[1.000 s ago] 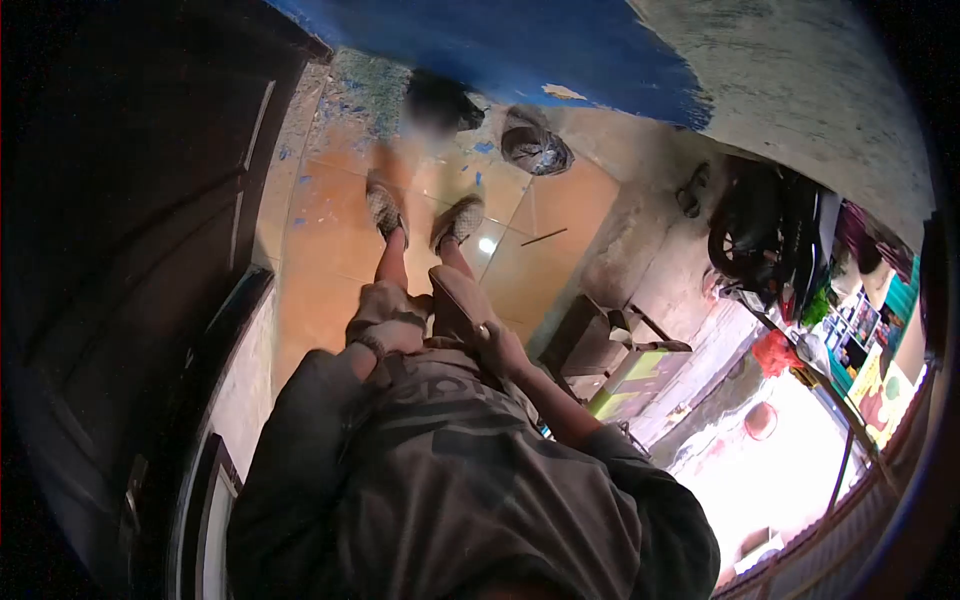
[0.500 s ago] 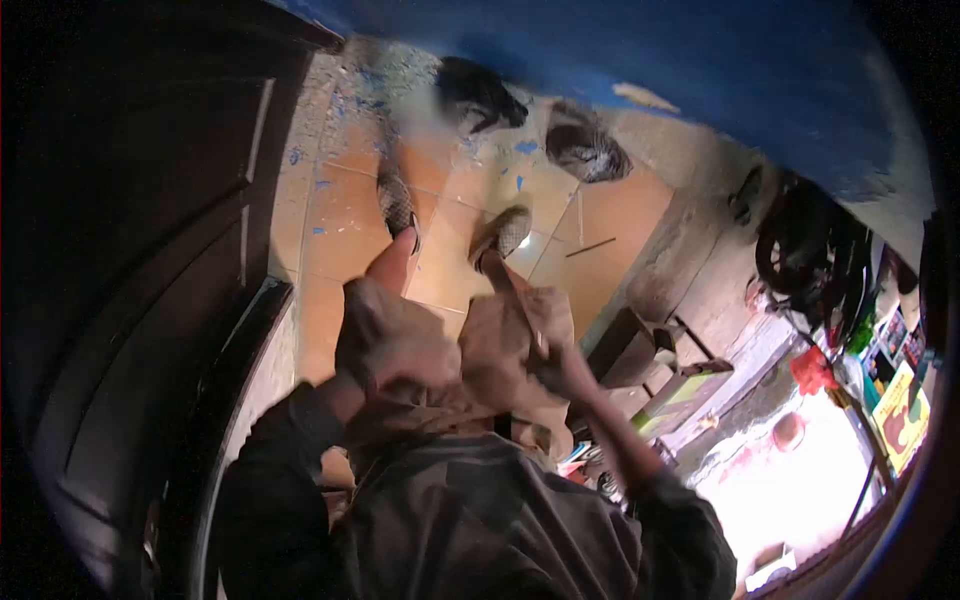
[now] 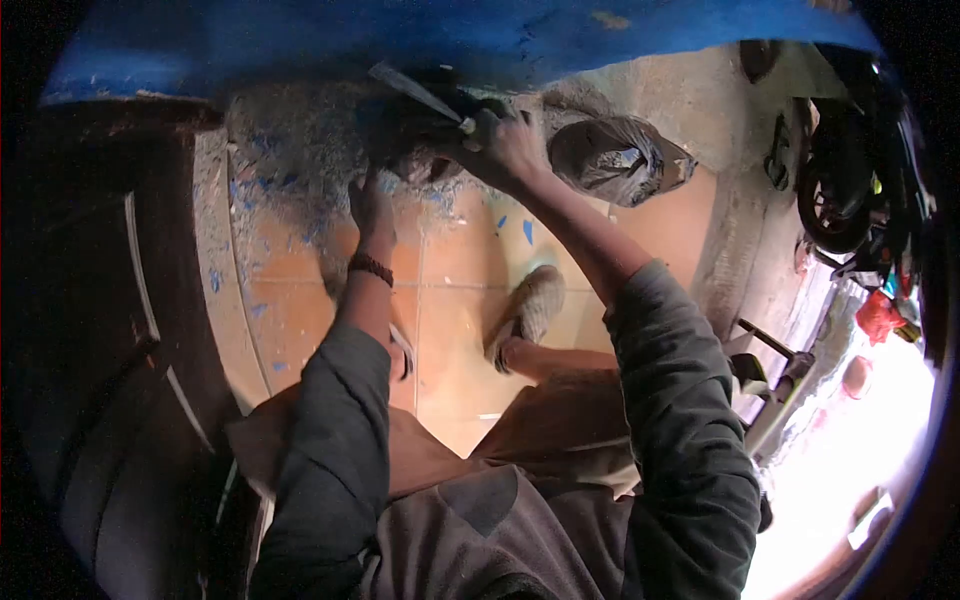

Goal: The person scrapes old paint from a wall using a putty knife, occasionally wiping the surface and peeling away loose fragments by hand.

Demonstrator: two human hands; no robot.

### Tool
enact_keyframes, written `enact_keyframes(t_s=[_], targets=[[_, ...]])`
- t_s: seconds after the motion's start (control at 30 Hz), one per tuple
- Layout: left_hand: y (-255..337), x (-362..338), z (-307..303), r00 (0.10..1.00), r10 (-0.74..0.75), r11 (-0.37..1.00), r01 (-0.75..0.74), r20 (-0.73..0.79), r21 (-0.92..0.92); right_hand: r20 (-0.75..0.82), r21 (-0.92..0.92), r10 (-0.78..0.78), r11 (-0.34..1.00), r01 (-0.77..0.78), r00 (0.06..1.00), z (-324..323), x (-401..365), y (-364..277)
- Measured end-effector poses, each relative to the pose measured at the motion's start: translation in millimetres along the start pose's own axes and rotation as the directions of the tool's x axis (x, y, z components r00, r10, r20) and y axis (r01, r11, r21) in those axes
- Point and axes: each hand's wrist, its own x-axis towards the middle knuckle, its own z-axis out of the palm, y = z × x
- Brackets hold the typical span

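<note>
My right hand point(image 3: 505, 150) is closed around the pale handle end of a long, narrow, flat-bladed tool point(image 3: 415, 92). The blade points up and left, just under the blue surface. Below it lies a black plastic bag point(image 3: 400, 135), partly in shadow, with greyish stuff point(image 3: 425, 167) at its near side. My left hand point(image 3: 372, 208), a dark bracelet on the wrist, is at the bag's near-left edge with its fingers closed on it; the fingertips are partly lost in shadow. A second dark bag point(image 3: 610, 160) stands right of my right hand.
Blue paint chips and grey dust point(image 3: 285, 170) cover the tiled floor point(image 3: 450, 350) near the blue wall point(image 3: 500, 45). A dark panelled door point(image 3: 110, 320) stands at left. At right are a motorbike wheel point(image 3: 835, 215) and a bright opening point(image 3: 850, 440).
I have bent closer to the floor and the blue wall. Both hands have moved from over my thighs to the black bag, and the bladed tool now shows clearly.
</note>
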Motion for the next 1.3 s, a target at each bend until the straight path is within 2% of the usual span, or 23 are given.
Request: enact_keyframes(t_s=[0.07,0.13,0.27,0.47,0.5,0.6,0.63,0.67,0.73,0.77,0.8,0.83,0.9,0.93,0.97,1.0,1.03,1.07,1.1,1.17,1.2,1.27,1.3], targets=[[-40,27,14,0.992,-0.128,0.977,0.128,0.009,-0.169,0.106,0.196,0.112,0.972,-0.132,0.988,27,6,6],[-59,39,30,0.995,-0.071,0.982,0.083,0.077,-0.167,0.228,0.19,0.255,0.935,-0.3,0.94,11,2,-7],[-51,42,40,0.917,0.093,0.961,0.019,0.387,-0.277,0.156,0.187,0.167,0.963,-0.195,0.974,59,31,25],[0,29,42,0.587,0.414,0.833,0.064,0.695,-0.55,0.119,0.31,-0.133,0.946,0.09,0.984,7,20,-20],[-1,35,40,0.581,0.398,0.834,0.093,0.71,-0.544,0.122,0.305,-0.161,0.945,0.118,0.979,7,18,-27],[-49,79,36,0.815,0.023,0.808,0.326,0.58,-0.49,0.194,0.278,-0.155,0.956,0.097,0.969,7,16,-37],[-28,31,36,0.917,-0.005,0.855,0.21,0.398,-0.473,0.416,0.272,-0.003,0.955,-0.121,0.91,-11,17,-42],[-15,3,33,0.915,-0.004,0.859,0.21,0.405,-0.466,0.411,0.271,0.006,0.954,-0.128,0.912,-6,21,-39],[-38,43,46,0.916,0.111,0.93,0.041,0.386,-0.366,0.261,0.25,-0.127,0.966,0.06,0.957,11,33,-22],[-63,83,53,0.891,0.273,0.957,-0.213,0.364,-0.197,0.269,0.296,-0.011,0.953,-0.071,0.963,-14,20,-29],[-97,127,56,0.798,0.484,0.833,-0.546,0.358,0.091,0.269,0.294,-0.001,0.952,-0.081,0.963,-33,8,-33],[-126,168,60,0.68,0.634,0.621,-0.732,0.369,0.282,0.256,0.298,0.001,0.951,-0.08,0.967,-50,-1,-34],[-110,142,60,0.871,0.412,0.843,-0.476,0.268,0.249,0.317,0.268,0.033,0.955,-0.123,0.948,-124,-32,-52],[-100,129,62,0.952,0.247,0.945,-0.278,0.181,0.174,0.363,0.211,-0.042,0.977,-0.038,0.931,-137,-38,-39],[-90,115,65,0.989,0.109,0.987,-0.12,0.101,0.106,0.382,0.202,0.108,0.959,-0.197,0.918,-149,-47,-33],[-79,100,67,0.999,-0.003,0.999,0.001,0.035,0.049,0.298,0.31,0.073,0.936,-0.168,0.952,-158,-64,-19],[-73,90,73,0.997,-0.073,0.997,0.073,-0.005,-0.011,0.338,0.226,0.102,0.956,-0.187,0.935,-180,-76,-13],[-65,81,79,0.993,-0.112,0.993,0.111,-0.034,-0.049,0.326,0.236,0.124,0.949,-0.208,0.937,-190,-96,-1],[-68,83,91,0.994,-0.098,0.952,0.11,0.058,-0.286,0.325,0.267,0.153,0.932,-0.246,0.933,-196,-117,13],[-53,64,99,0.99,-0.04,0.955,0.076,0.132,-0.285,0.235,0.406,0.247,0.854,-0.326,0.94,-201,-164,47],[-42,50,101,0.98,0.025,0.956,0.035,0.198,-0.293,0.204,0.303,0.324,0.877,-0.374,0.924,-195,-185,69],[-12,16,102,0.969,-0.021,0.952,0.095,0.246,-0.292,0.183,0.42,0.515,0.729,-0.54,0.837,-185,-229,100],[-1,7,107,0.968,0.121,0.97,-0.068,0.222,-0.232,0.154,0.463,0.578,0.674,-0.575,0.801,-169,-245,120]])
